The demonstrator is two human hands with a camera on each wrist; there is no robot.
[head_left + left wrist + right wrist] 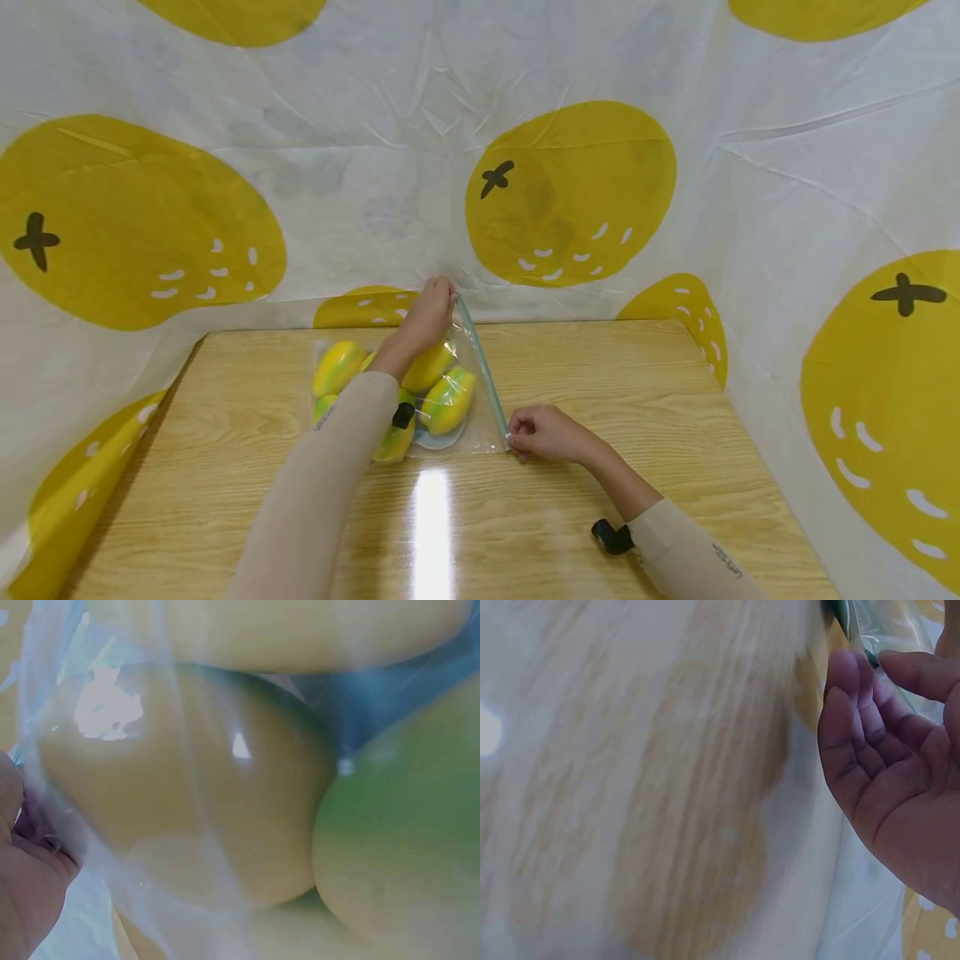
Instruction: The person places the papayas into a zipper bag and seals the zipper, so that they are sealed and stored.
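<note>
A clear zip bag (480,440) lies on the table with several yellow-green, mango-like fruits (448,400) inside. Its green zip strip (483,367) runs along the right side, from the far end to the near end. At the far end, my left hand (431,315) pinches the top corner of the strip. My right hand (551,433) pinches the near corner between thumb and fingers, which the right wrist view shows closely. In the left wrist view a fruit (187,780) fills the middle behind the plastic, and the left fingers are partly cut off. A pale rounded patch (442,438) shows below the fruits.
The wooden table (615,375) meets a white cloth (360,192) printed with big yellow fruit shapes at the back and sides. Black wrist cameras (612,537) sit on both arms. Light glares off the table's front.
</note>
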